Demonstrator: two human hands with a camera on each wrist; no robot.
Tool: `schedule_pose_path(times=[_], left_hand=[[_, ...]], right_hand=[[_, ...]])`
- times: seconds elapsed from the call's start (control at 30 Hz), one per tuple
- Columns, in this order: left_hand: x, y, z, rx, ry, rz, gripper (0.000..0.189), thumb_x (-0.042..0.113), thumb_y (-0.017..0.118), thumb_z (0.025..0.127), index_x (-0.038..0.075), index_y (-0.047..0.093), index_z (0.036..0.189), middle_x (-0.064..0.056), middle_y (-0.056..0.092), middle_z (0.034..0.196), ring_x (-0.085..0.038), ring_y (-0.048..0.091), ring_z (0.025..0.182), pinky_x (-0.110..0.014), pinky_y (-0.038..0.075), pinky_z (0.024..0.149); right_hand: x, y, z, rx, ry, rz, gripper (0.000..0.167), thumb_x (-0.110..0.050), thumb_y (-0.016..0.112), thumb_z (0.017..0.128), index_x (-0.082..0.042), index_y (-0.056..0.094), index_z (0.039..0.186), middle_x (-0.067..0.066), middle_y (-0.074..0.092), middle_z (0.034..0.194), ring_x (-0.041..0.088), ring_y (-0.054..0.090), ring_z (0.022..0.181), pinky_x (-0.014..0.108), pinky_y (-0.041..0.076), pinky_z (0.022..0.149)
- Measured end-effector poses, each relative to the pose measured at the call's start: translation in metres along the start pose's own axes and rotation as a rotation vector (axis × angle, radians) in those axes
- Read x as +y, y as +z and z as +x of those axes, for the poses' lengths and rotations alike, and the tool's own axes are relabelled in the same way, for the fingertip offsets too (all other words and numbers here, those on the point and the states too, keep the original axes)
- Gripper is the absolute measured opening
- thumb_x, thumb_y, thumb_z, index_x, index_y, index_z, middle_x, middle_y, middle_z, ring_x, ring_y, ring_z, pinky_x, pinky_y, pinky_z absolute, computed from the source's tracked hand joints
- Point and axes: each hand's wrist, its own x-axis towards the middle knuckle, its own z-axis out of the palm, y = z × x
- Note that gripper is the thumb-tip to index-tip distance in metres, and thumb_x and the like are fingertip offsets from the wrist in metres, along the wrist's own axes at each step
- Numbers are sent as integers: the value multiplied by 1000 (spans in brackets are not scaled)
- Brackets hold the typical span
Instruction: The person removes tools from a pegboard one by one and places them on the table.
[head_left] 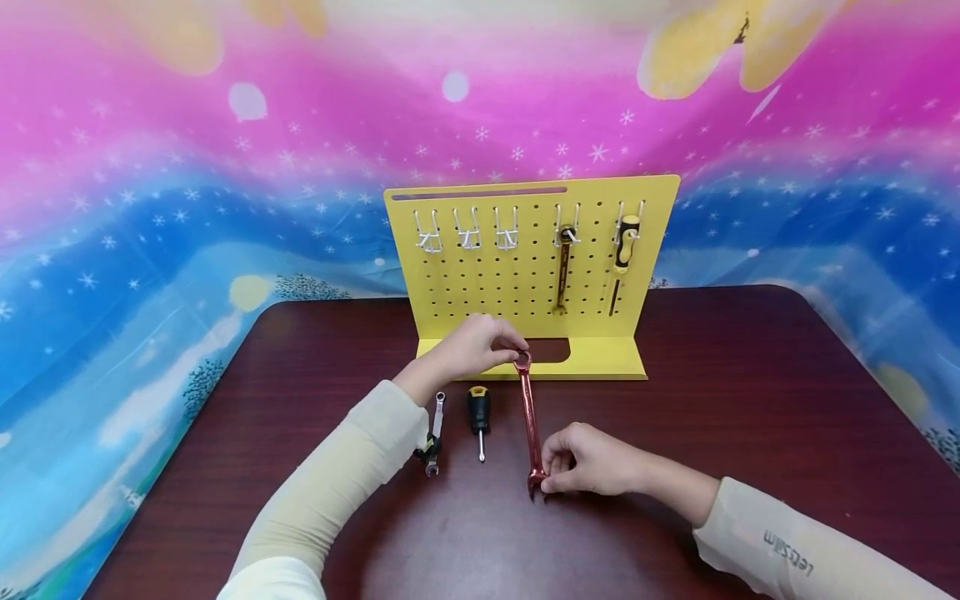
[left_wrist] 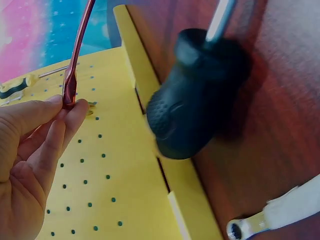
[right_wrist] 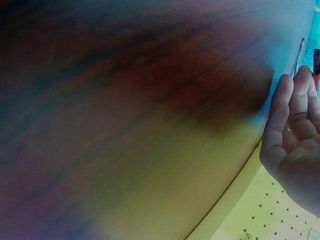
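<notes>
A red metallic combination wrench (head_left: 529, 417) stands out from the board's foot toward the front of the table. My left hand (head_left: 480, 343) pinches its ring end between thumb and fingers, also seen in the left wrist view. At its open end, my right hand (head_left: 592, 458) holds the wrench with thumb and fingertips; the right wrist view shows only part of that grip. Left of the wrench lies a black and yellow screwdriver (head_left: 478, 410). Farther left, a silver wrench (head_left: 438, 417) lies partly behind my left sleeve, with a dark-handled item beside it.
Behind the hands stands a yellow pegboard (head_left: 480, 287) with white hooks (head_left: 468, 229). A dark combination wrench (head_left: 564, 271) and a yellow-black screwdriver (head_left: 626, 246) hang at its right side. The brown table (head_left: 735, 375) meets a colourful cloth backdrop (head_left: 187, 208).
</notes>
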Motion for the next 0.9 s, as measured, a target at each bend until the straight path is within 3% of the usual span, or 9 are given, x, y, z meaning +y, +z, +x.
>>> schedule_pose_path(times=[0.3, 0.57, 0.9], left_hand=[[-7, 12, -2, -17, 2, 3, 17, 8, 69, 92, 7, 77, 108, -7, 76, 109, -19, 69, 106, -31, 56, 92], [-7, 17, -3, -40, 21, -11, 17, 6, 68, 92, 6, 77, 107, -7, 76, 106, -17, 70, 99, -30, 56, 86], [-9, 23, 0, -52, 18, -25, 17, 6, 68, 92, 5, 76, 107, -6, 76, 106, -16, 69, 99, -34, 57, 88]], right_hand=[[2, 5, -1, -20, 23, -19, 12, -9, 77, 82, -8, 67, 76, -10, 56, 63, -3, 49, 58, 14, 43, 52], [4, 10, -2, -18, 16, -68, 16, -12, 78, 82, -10, 65, 73, -14, 46, 58, -6, 40, 52, 12, 32, 48], [3, 11, -2, -20, 0, -107, 18, -14, 79, 81, -12, 65, 71, -15, 44, 57, -7, 38, 50, 12, 31, 47]])
